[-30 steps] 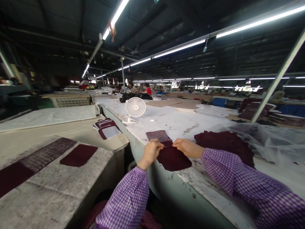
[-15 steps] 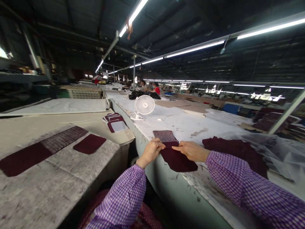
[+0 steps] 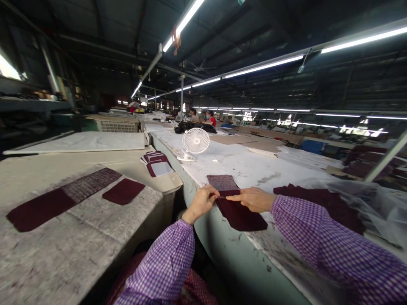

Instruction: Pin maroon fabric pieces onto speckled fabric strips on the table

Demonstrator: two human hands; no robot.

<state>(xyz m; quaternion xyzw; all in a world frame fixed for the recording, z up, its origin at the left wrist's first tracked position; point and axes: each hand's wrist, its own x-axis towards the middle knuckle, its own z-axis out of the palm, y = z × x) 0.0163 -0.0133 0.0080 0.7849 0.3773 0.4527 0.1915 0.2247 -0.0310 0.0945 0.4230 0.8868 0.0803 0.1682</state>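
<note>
A dark maroon fabric panel (image 3: 241,214) lies at the front edge of the white table, its far end joined to a speckled grey-maroon strip (image 3: 222,182). At the left end of the crosswise join, my left hand (image 3: 203,202) pinches the panel's edge between thumb and fingertips. From the right, my right hand (image 3: 254,199) lays its outstretched index finger along the join, the other fingers loosely bent; nothing shows in its grasp. The two hands' fingertips are close together but apart.
A white clip fan (image 3: 195,141) stands beyond the panel. On the left table lie a long two-tone panel (image 3: 63,199), a small maroon piece (image 3: 124,191) and a stack of white-and-maroon pieces (image 3: 158,164). Maroon material (image 3: 321,207) under clear plastic lies right. People work far back.
The whole view has shifted slightly, so things sit a little further right. My right index finger has slid a little left along the join; my left hand keeps its pinch.
</note>
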